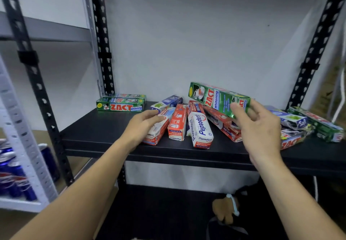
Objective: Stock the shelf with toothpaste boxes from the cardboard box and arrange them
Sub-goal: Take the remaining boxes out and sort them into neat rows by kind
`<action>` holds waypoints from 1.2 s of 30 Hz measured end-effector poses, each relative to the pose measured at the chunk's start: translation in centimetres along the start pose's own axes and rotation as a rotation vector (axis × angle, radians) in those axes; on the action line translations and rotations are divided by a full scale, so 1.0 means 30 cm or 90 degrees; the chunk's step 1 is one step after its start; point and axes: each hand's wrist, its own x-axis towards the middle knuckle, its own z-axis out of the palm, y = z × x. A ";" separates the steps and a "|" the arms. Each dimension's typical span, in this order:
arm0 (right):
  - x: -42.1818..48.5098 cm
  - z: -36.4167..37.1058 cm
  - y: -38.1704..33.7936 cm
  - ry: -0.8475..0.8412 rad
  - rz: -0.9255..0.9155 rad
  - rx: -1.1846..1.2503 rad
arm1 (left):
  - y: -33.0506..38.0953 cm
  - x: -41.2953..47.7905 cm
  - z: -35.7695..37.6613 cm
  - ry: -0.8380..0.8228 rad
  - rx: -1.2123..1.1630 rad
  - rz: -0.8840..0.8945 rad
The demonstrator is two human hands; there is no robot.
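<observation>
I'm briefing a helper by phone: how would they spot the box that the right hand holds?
On the black shelf, find the jumbled pile of toothpaste boxes. Above it the right hand grips a green ZACT box. It alone is lifted and tilted; the other green boxes lie on the shelf.

This looks like a shop or its stockroom. A black metal shelf (104,127) sits on slotted steel uprights (37,82), the boltless racking used for goods. On it lie retail toothpaste boxes (200,129) of at least 2 brands, Zact and Pepsodent, several of each, many in a loose heap. To the left, a white rack (28,142) of the same kind carries rows of blue drink cans (13,174). Behind is a plain white wall (187,33).
</observation>
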 end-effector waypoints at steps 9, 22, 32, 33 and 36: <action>-0.038 0.245 -0.147 -0.216 0.186 0.269 | 0.032 -0.077 -0.183 0.037 -0.261 0.045; -0.142 0.585 -0.114 -0.450 -0.101 -0.191 | 0.113 -0.089 -0.393 0.375 -0.333 0.046; -0.099 0.511 -0.010 -0.555 -0.224 -0.524 | 0.114 -0.038 -0.368 0.280 0.112 0.196; -0.093 0.505 -0.011 -0.551 -0.222 -0.534 | 0.110 -0.026 -0.364 0.249 0.146 0.202; -0.074 0.509 -0.010 -0.527 -0.196 -0.535 | 0.110 0.005 -0.348 0.139 0.258 0.220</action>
